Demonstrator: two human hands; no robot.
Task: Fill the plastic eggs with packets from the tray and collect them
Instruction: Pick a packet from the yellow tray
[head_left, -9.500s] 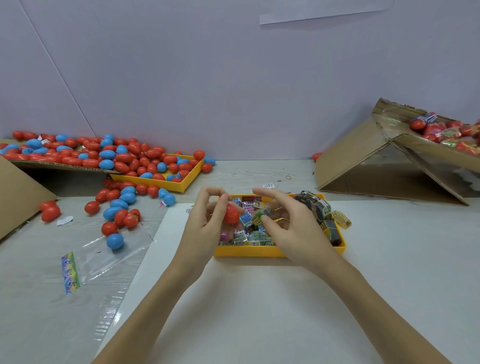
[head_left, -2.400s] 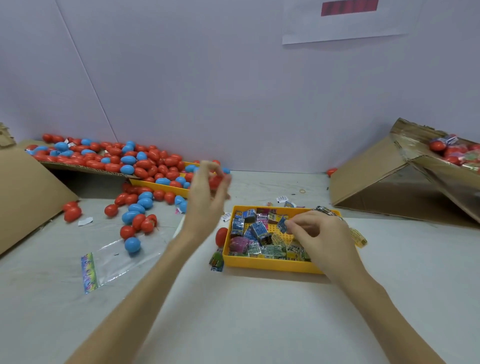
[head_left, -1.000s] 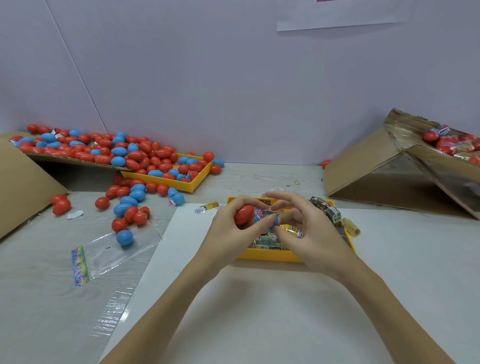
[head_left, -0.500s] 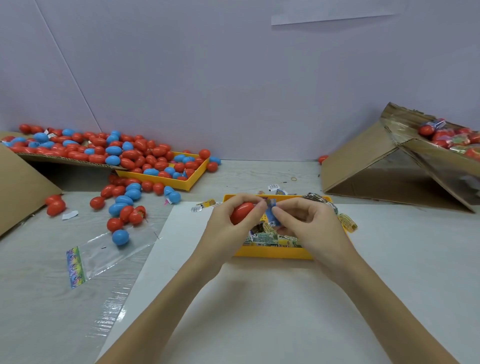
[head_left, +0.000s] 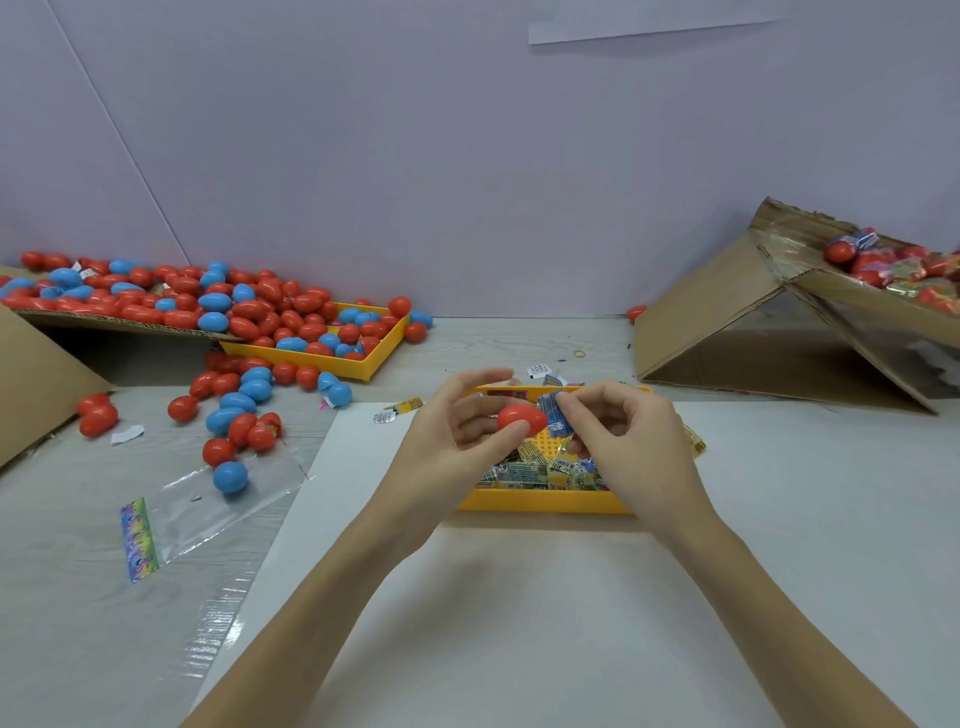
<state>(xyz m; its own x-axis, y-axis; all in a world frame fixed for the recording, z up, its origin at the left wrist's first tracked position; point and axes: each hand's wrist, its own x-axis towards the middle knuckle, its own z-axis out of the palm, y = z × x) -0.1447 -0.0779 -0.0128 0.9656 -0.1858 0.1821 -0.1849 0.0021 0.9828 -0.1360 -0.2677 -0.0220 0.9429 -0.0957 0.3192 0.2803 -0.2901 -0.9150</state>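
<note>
We work on a white sheet (head_left: 519, 597) over a grey table (head_left: 62, 571), plain lilac wall behind. Above the yellow tray (head_left: 545, 500), our left hand (head_left: 457, 441) grips a red egg (head_left: 521, 419); our right hand (head_left: 628, 447) pinches a blue packet (head_left: 555, 415) against it. Packet print is unreadable.

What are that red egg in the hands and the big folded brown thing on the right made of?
The red egg, held in the left hand, looks like smooth hard plastic: even colour with a soft sheen. The brown box looks like matte corrugated cardboard, judging by its creased flaps and raw edges; part of it seems covered in shiny clear tape or film.
</note>
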